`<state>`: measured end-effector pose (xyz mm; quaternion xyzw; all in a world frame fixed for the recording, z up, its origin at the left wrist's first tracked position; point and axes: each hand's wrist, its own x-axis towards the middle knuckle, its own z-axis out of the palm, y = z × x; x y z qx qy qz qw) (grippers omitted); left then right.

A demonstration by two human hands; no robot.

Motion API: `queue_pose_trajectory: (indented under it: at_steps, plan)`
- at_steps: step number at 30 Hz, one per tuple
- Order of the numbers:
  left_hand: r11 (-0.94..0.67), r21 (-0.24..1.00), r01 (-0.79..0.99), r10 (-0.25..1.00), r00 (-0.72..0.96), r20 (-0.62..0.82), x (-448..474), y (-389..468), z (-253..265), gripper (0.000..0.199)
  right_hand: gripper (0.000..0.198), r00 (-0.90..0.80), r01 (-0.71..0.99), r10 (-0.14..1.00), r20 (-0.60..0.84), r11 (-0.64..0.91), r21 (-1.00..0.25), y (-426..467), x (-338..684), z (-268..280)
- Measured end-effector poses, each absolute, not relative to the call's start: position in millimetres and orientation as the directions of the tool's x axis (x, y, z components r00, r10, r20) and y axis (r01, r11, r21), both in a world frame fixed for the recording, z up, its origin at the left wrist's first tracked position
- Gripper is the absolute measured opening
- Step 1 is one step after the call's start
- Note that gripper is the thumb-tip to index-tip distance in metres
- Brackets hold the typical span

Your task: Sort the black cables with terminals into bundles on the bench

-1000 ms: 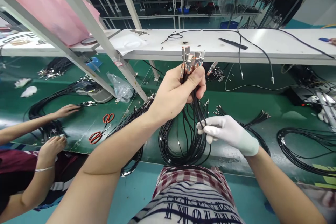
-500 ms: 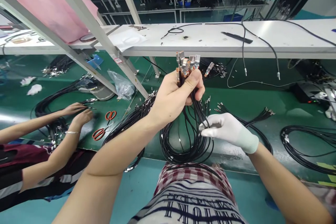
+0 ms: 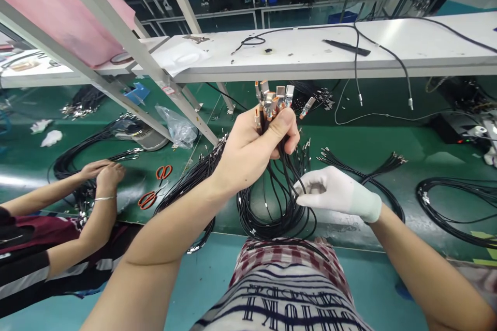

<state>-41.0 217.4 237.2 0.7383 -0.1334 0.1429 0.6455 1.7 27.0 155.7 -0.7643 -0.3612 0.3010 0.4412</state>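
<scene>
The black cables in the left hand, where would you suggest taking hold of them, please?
Probably just below the left hand, with the grip coming from the person's right: there the black cables hang gathered, while lower they spread and above, metal connectors fan out.

Cables point(image 3: 286, 163) partly hidden in left hand point(image 3: 258, 147), far-right coil point(image 3: 442, 226) — cut off, pink sheet point(image 3: 58, 10) — cropped

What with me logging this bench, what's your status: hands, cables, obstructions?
Left hand gripping black cables below metal connectors. Gloved right hand at cables, lower down. Nothing seen blocking hands; orange-handled scissors off left.
</scene>
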Motion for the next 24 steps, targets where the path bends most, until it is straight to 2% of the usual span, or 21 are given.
queue_pose_trajectory:
  at_steps: [3, 6, 9, 13, 15, 17, 19, 20, 21, 22, 24]
  plan:
    - [-0.118, 0.913, -0.39, -0.017, 0.92, 0.39, -41, 217, 237, 0.038, 0.023, 0.511, 0.271, 0.853, -0.109, -0.28, -0.921, 26, 3, 152]
    - [-0.121, 0.911, -0.395, -0.011, 0.918, 0.397, -42, 217, 238, 0.038, 0.019, 0.549, 0.31, 0.823, -0.147, -0.364, -0.878, 24, 4, 152]
    - [-0.144, 0.903, -0.404, 0.024, 0.911, 0.411, -43, 217, 242, 0.038, 0.014, 0.633, 0.419, 0.76, -0.147, -0.495, -0.761, 25, 1, 150]
    - [-0.146, 0.891, -0.429, 0.069, 0.894, 0.442, -45, 222, 247, 0.034, 0.01, 0.68, 0.551, 0.726, -0.096, -0.594, -0.587, 37, -18, 130]
    - [-0.117, 0.879, -0.462, 0.085, 0.877, 0.473, -44, 229, 251, 0.03, 0.012, 0.671, 0.527, 0.728, -0.143, -0.603, -0.599, 41, -25, 115]
    - [-0.088, 0.842, -0.532, 0.084, 0.839, 0.538, -41, 236, 260, 0.026, 0.011, 0.604, 0.463, 0.764, -0.228, -0.569, -0.68, 38, -25, 109]
    - [-0.07, 0.77, -0.634, 0.067, 0.768, 0.637, -36, 244, 274, 0.023, 0.027, 0.541, 0.398, 0.801, -0.258, -0.514, -0.76, 28, -15, 121]
    - [-0.061, 0.732, -0.678, 0.06, 0.73, 0.681, -34, 246, 283, 0.025, 0.041, 0.548, 0.383, 0.806, -0.224, -0.48, -0.789, 23, -7, 134]
    - [-0.05, 0.699, -0.713, 0.059, 0.697, 0.715, -32, 247, 293, 0.029, 0.047, 0.613, 0.407, 0.778, -0.134, -0.457, -0.791, 18, 2, 152]
    - [-0.055, 0.686, -0.725, 0.065, 0.683, 0.727, -30, 246, 304, 0.034, 0.048, 0.655, 0.472, 0.756, 0.001, -0.408, -0.782, 17, 10, 173]
    - [-0.146, 0.759, -0.635, 0.137, 0.747, 0.651, -26, 240, 325, 0.049, 0.052, 0.665, 0.613, 0.685, 0.299, -0.27, -0.742, 23, 20, 218]
